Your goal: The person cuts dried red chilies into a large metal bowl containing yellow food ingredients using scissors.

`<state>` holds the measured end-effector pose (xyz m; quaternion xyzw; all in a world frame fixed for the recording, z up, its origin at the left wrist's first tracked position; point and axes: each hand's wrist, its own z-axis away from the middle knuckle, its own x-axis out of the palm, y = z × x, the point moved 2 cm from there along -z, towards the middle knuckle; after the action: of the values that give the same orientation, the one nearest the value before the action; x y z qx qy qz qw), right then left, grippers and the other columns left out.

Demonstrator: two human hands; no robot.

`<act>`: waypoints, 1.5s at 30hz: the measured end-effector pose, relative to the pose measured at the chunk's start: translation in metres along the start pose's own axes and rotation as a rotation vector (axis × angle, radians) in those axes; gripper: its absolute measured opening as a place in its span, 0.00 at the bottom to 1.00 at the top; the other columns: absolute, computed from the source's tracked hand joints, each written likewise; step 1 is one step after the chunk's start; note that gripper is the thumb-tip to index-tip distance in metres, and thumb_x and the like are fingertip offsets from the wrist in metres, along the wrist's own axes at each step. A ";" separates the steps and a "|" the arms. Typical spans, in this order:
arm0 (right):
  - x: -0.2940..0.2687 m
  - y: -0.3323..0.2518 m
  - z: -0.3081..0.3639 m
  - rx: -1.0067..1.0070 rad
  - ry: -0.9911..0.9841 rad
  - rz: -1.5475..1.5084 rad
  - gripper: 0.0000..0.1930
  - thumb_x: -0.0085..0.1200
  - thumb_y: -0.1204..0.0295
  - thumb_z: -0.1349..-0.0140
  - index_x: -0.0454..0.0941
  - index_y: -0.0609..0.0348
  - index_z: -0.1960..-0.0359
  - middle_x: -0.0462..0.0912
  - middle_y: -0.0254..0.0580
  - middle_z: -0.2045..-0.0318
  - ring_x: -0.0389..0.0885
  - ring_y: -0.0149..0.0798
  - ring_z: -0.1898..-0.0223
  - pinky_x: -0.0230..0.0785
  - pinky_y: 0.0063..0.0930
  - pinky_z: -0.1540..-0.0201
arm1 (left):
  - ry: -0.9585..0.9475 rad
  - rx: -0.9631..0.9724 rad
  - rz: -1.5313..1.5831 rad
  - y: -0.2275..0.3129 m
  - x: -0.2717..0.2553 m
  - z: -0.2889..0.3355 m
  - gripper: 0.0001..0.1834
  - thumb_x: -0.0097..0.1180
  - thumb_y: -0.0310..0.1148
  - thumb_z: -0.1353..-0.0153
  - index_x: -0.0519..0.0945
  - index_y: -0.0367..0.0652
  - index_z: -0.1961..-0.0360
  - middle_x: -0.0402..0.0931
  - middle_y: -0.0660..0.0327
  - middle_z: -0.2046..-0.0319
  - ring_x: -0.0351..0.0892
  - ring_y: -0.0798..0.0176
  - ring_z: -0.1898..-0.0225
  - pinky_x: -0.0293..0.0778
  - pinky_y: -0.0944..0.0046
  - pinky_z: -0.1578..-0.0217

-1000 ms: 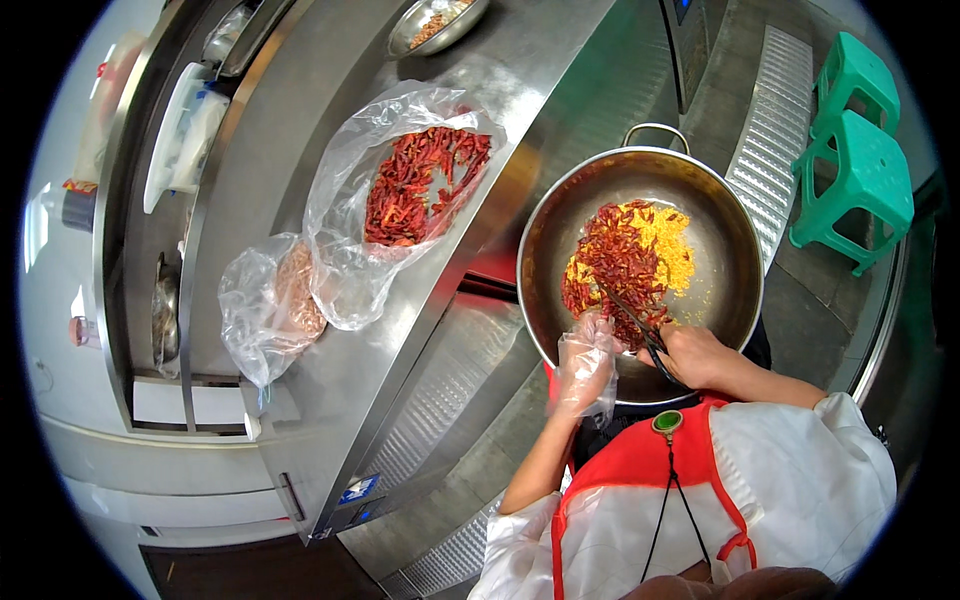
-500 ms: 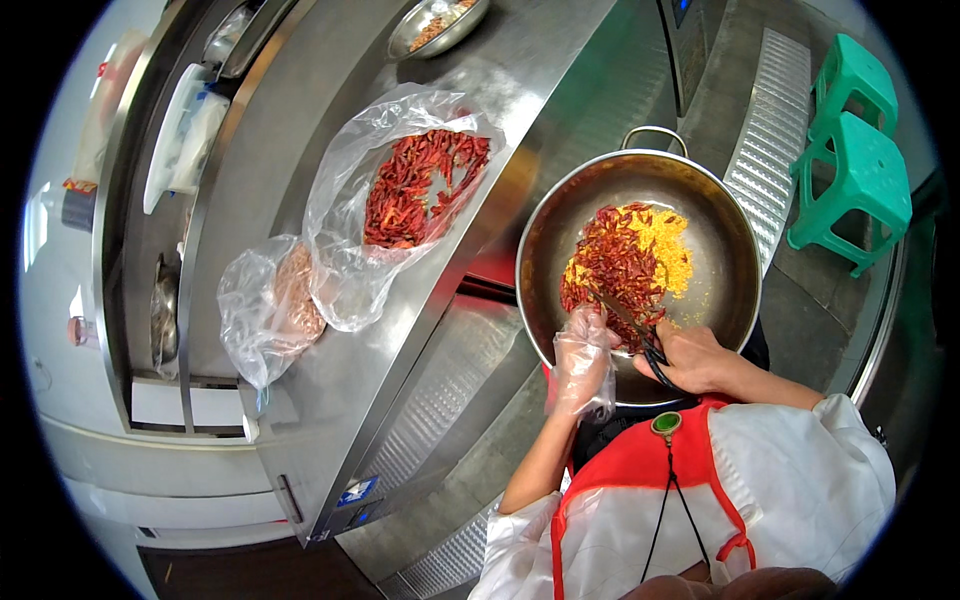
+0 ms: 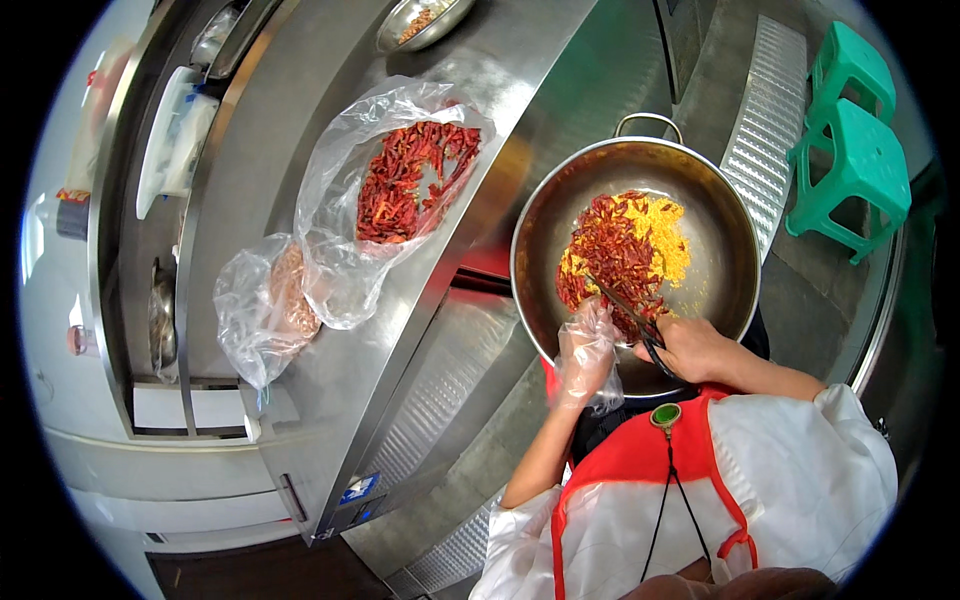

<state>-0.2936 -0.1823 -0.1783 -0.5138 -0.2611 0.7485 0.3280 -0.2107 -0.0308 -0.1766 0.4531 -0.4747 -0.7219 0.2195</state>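
A deep round metal pot (image 3: 722, 215) is in front of me. Dried red chillies (image 3: 612, 245) lie in it beside a heap of yellow bits (image 3: 668, 240). Over the near part of the pot, my right hand (image 3: 690, 348) is bare and wrapped round the black handles of a pair of scissors (image 3: 628, 312). The blades point up and left over the chillies. My left hand (image 3: 586, 350) wears a clear plastic glove. Its fingers are pinched together just left of the blades, close to the chillies; what they hold is too small to make out.
On the steel counter (image 3: 330, 400) at left lie an open clear bag of dried chillies (image 3: 410, 190) and a smaller bag of pinkish-brown pieces (image 3: 290, 300). A metal bowl (image 3: 440, 32) stands at the far end. Green stools (image 3: 868, 160) stand at right.
The whole view has shifted slightly. My left hand stays pinched near the scissors, and the scissors remain in my right hand over the pot. The chillies look much the same.
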 end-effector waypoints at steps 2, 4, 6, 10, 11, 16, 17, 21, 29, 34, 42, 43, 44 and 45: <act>0.001 0.001 -0.001 -0.005 0.003 0.016 0.33 0.42 0.44 0.39 0.73 0.71 0.71 0.77 0.65 0.71 0.77 0.62 0.65 0.68 0.49 0.62 | 0.010 0.015 -0.072 0.002 -0.005 -0.001 0.08 0.45 0.28 0.36 0.72 0.35 0.59 0.73 0.58 0.80 0.76 0.65 0.78 0.70 0.64 0.76; 0.003 0.003 -0.001 0.001 0.008 0.034 0.32 0.42 0.44 0.39 0.73 0.71 0.72 0.78 0.64 0.72 0.77 0.61 0.66 0.68 0.49 0.62 | 0.041 0.058 -0.136 0.009 -0.011 -0.001 0.08 0.46 0.29 0.37 0.72 0.35 0.59 0.74 0.57 0.79 0.76 0.64 0.78 0.70 0.63 0.76; 0.003 0.003 -0.002 0.009 0.019 0.056 0.32 0.43 0.45 0.39 0.73 0.71 0.73 0.78 0.63 0.72 0.77 0.61 0.66 0.68 0.49 0.63 | 0.059 0.012 -0.189 0.011 -0.015 -0.001 0.10 0.45 0.33 0.35 0.73 0.37 0.60 0.75 0.56 0.79 0.76 0.64 0.78 0.71 0.62 0.75; -0.001 0.003 -0.002 0.068 0.092 -0.032 0.33 0.43 0.43 0.40 0.73 0.71 0.72 0.78 0.63 0.73 0.78 0.60 0.67 0.69 0.48 0.62 | 0.042 -0.142 -0.081 0.014 -0.018 0.001 0.13 0.43 0.37 0.34 0.74 0.37 0.60 0.77 0.57 0.77 0.76 0.65 0.77 0.70 0.62 0.75; -0.004 0.000 -0.002 0.069 0.085 -0.015 0.34 0.43 0.42 0.41 0.72 0.71 0.71 0.78 0.63 0.73 0.78 0.60 0.67 0.69 0.47 0.62 | 0.027 -0.189 -0.036 0.011 -0.019 0.000 0.14 0.43 0.38 0.34 0.74 0.37 0.60 0.77 0.57 0.76 0.76 0.66 0.77 0.70 0.62 0.75; -0.007 -0.006 0.001 0.065 0.005 0.059 0.39 0.41 0.37 0.44 0.70 0.74 0.66 0.78 0.65 0.73 0.79 0.59 0.66 0.69 0.47 0.61 | 0.097 -0.177 0.222 0.006 -0.014 -0.005 0.13 0.44 0.37 0.34 0.74 0.38 0.61 0.78 0.60 0.76 0.66 0.74 0.84 0.64 0.72 0.82; -0.007 -0.006 0.000 0.064 -0.021 0.074 0.40 0.40 0.37 0.44 0.70 0.75 0.65 0.78 0.65 0.73 0.79 0.59 0.66 0.69 0.46 0.61 | 0.096 -0.192 0.267 0.008 -0.012 -0.005 0.13 0.44 0.37 0.34 0.73 0.38 0.61 0.78 0.60 0.76 0.66 0.73 0.85 0.64 0.72 0.82; -0.007 -0.005 -0.001 0.067 -0.069 0.077 0.43 0.38 0.35 0.45 0.69 0.77 0.64 0.78 0.66 0.71 0.79 0.59 0.65 0.69 0.46 0.59 | 0.075 -0.218 0.322 0.013 -0.006 -0.002 0.12 0.44 0.37 0.34 0.72 0.38 0.60 0.77 0.59 0.75 0.66 0.74 0.83 0.63 0.72 0.82; -0.006 -0.006 0.000 0.047 -0.061 0.047 0.41 0.37 0.36 0.43 0.69 0.76 0.64 0.77 0.67 0.69 0.78 0.60 0.63 0.68 0.48 0.58 | -0.012 -0.130 0.263 0.002 0.002 -0.002 0.09 0.43 0.32 0.34 0.72 0.39 0.66 0.75 0.63 0.79 0.70 0.73 0.79 0.65 0.70 0.80; -0.005 -0.005 0.001 0.034 -0.009 0.016 0.36 0.40 0.41 0.40 0.70 0.74 0.64 0.77 0.67 0.68 0.77 0.61 0.62 0.68 0.48 0.58 | 0.020 -0.071 0.204 -0.002 0.005 -0.003 0.10 0.45 0.32 0.35 0.72 0.38 0.71 0.73 0.62 0.82 0.70 0.72 0.79 0.65 0.67 0.79; -0.008 -0.009 0.002 0.032 -0.006 0.002 0.31 0.43 0.45 0.39 0.70 0.72 0.65 0.77 0.66 0.69 0.78 0.60 0.63 0.68 0.48 0.60 | 0.106 0.087 -0.132 -0.008 0.006 -0.007 0.10 0.47 0.31 0.38 0.71 0.35 0.73 0.65 0.55 0.85 0.66 0.68 0.81 0.64 0.59 0.79; -0.007 -0.008 0.002 0.040 0.006 0.003 0.32 0.43 0.45 0.39 0.70 0.71 0.65 0.77 0.66 0.69 0.78 0.60 0.64 0.68 0.48 0.60 | 0.112 0.085 -0.127 -0.007 0.005 -0.006 0.10 0.47 0.30 0.38 0.71 0.36 0.73 0.65 0.57 0.85 0.66 0.68 0.81 0.63 0.60 0.79; -0.005 -0.006 0.001 0.048 0.019 0.004 0.32 0.43 0.45 0.40 0.70 0.71 0.66 0.77 0.66 0.69 0.78 0.60 0.64 0.68 0.48 0.60 | 0.119 0.083 -0.122 -0.003 0.004 -0.006 0.10 0.46 0.30 0.38 0.71 0.36 0.74 0.65 0.58 0.85 0.65 0.68 0.81 0.63 0.60 0.79; -0.004 -0.005 0.001 0.056 0.032 0.004 0.32 0.43 0.44 0.40 0.70 0.71 0.66 0.77 0.66 0.70 0.78 0.60 0.64 0.68 0.48 0.60 | 0.125 0.082 -0.118 0.000 0.004 -0.005 0.09 0.46 0.30 0.38 0.71 0.36 0.74 0.65 0.60 0.84 0.64 0.68 0.81 0.63 0.61 0.79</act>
<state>-0.2920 -0.1820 -0.1718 -0.5167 -0.2337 0.7480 0.3448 -0.2078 -0.0361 -0.1793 0.5329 -0.4617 -0.6840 0.1873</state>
